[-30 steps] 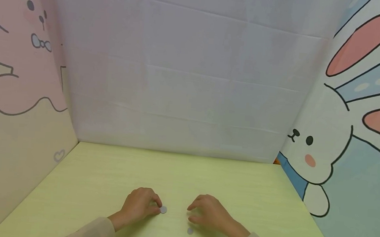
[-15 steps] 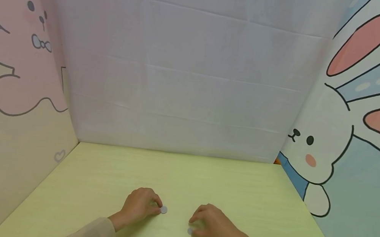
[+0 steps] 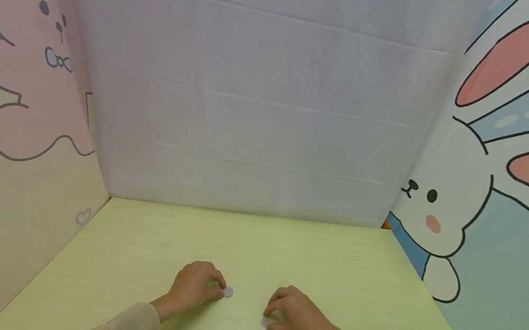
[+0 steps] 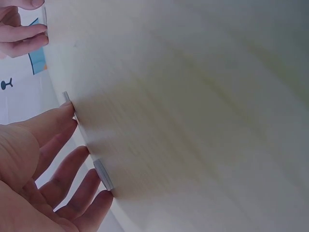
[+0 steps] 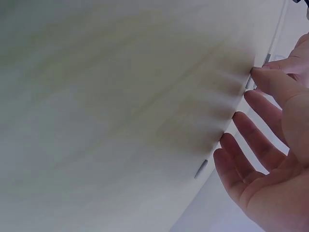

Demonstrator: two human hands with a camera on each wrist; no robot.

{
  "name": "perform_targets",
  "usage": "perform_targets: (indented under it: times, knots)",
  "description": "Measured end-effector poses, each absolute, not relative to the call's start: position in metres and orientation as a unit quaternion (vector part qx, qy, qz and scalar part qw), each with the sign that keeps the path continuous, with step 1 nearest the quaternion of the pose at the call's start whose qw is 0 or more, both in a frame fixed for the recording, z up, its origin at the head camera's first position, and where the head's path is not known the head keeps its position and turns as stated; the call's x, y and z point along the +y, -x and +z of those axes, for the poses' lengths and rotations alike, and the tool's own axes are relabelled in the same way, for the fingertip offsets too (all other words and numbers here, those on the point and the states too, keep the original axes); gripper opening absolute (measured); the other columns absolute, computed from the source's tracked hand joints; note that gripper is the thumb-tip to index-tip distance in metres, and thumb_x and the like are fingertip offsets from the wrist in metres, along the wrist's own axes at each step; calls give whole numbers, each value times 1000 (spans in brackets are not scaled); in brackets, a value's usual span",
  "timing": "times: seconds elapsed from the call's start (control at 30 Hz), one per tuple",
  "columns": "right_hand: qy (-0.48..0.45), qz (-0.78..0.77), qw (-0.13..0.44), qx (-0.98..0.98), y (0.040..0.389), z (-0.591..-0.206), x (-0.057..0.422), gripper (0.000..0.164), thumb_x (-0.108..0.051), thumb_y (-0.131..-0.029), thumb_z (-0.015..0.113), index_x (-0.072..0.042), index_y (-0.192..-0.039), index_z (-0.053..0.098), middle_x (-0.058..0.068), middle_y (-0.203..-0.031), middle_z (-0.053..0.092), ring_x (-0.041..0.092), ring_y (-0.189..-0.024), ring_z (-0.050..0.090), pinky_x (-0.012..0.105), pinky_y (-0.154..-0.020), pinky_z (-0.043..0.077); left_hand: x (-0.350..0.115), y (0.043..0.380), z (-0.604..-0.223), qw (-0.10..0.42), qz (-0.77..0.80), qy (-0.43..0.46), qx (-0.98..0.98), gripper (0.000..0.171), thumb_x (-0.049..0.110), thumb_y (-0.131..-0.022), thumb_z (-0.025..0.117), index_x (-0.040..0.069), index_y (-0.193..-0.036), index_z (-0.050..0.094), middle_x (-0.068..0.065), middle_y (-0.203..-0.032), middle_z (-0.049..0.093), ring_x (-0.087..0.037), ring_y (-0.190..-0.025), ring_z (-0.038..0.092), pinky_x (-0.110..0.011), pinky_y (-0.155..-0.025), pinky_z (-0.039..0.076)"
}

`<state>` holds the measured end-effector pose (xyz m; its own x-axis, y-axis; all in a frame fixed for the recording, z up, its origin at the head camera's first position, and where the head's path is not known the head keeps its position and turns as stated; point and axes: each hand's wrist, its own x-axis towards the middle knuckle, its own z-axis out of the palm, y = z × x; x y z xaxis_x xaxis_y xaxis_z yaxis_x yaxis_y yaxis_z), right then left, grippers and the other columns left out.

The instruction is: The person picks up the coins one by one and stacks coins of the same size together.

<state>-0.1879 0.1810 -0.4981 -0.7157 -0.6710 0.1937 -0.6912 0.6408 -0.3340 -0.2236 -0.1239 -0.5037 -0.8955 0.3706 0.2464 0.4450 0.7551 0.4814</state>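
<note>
On the yellow tabletop lie small grey coins. My left hand (image 3: pixel 194 284) pinches one coin (image 3: pixel 229 292) by its edge, thumb and index finger curled to it. My right hand (image 3: pixel 298 314) is nearer the body, its thumb and index finger on either side of another coin (image 3: pixel 265 322). The left wrist view shows a thicker grey piece (image 4: pixel 103 175), seen edge-on, by the outer fingers of the left hand. Just beyond the right hand's little finger, the right wrist view has one more coin (image 5: pixel 201 169). Both of these are hidden by the hands in the head view.
The tabletop (image 3: pixel 247 243) reaches back to a plain white sheet (image 3: pixel 260 106). A cream panel with a pink bear (image 3: pixel 37 90) stands at the left. At the right is a blue panel with a white rabbit (image 3: pixel 442 203).
My right hand has come down toward the body and slightly right, and its thumb and index finger have closed around the coin there. The left hand and its coin stay in place.
</note>
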Motion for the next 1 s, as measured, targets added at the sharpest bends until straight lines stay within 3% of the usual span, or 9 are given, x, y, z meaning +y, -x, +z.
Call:
perform_targets:
  times: [1.0]
  knots:
    - [-362,189,34,-912,191,-499,172,5,-28,-91,87,-25,-93,84,-15,-102,70,1,-95,57,24,-85,56,-123,224,-504,70,-276,215,-934,15,29,-76,97,26,-82,84,7,-93,75,-19,-90,69,-44,-76,58]
